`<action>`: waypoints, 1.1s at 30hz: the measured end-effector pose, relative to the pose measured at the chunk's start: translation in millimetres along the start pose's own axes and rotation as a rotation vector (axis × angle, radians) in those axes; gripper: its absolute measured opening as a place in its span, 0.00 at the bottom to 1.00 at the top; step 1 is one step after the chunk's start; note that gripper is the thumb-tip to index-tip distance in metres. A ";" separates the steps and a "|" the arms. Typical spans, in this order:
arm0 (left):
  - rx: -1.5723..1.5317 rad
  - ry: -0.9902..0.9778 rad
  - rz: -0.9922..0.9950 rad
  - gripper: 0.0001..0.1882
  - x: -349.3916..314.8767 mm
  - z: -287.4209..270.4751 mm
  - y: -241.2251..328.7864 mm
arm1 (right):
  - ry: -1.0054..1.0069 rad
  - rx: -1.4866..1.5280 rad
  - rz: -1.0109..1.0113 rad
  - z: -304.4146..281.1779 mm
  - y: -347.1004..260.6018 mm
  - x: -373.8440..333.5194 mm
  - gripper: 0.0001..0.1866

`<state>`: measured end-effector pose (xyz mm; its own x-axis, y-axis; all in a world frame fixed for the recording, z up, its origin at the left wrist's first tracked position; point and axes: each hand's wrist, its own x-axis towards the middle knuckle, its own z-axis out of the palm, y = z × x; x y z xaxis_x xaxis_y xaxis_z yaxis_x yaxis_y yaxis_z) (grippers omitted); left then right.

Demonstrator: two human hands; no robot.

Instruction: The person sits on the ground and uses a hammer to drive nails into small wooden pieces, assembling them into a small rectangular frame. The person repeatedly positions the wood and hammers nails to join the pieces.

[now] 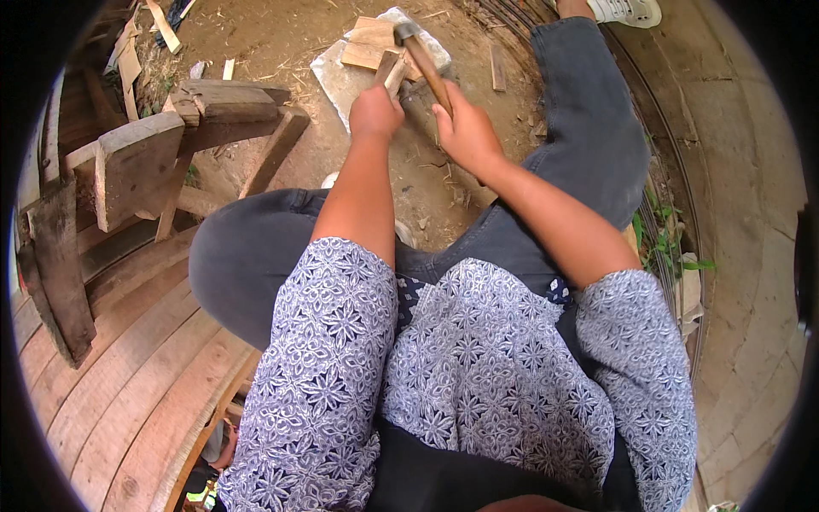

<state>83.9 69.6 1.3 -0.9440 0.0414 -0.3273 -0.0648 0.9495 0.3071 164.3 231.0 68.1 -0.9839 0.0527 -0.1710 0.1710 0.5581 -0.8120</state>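
A short wood piece (386,68) juts forward from the curled, closed fingers of the left hand (375,112). To their right, the right hand (468,130) wraps its fingers round a wooden-handled hammer (427,68). Beyond the fingers lies a pale stone slab (335,75).

right fingers (459,104): brown hammer handle (433,78) | left fingers (374,101): tan wooden stick (396,75) | beyond both: pale-grey stone slab (333,72) | behind both: blue-and-white floral shirt (495,358)
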 end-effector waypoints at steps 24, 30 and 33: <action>-1.251 -0.653 -0.099 0.12 11.9 -30.2 12.5 | 0.258 0.772 0.250 -91.9 -13.4 32.8 0.18; -1.121 -0.585 0.049 0.17 23.5 -30.6 15.5 | 0.300 0.722 0.279 -91.9 -6.2 35.4 0.18; -0.250 -0.220 0.067 0.26 29.8 -32.7 21.5 | 0.133 0.485 0.334 -76.5 2.9 33.8 0.17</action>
<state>43.8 81.1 27.4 -0.8583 0.1935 -0.4752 -0.1076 0.8377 0.5355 127.5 297.8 102.6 -0.8656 0.2806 -0.4147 0.4456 0.0538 -0.8936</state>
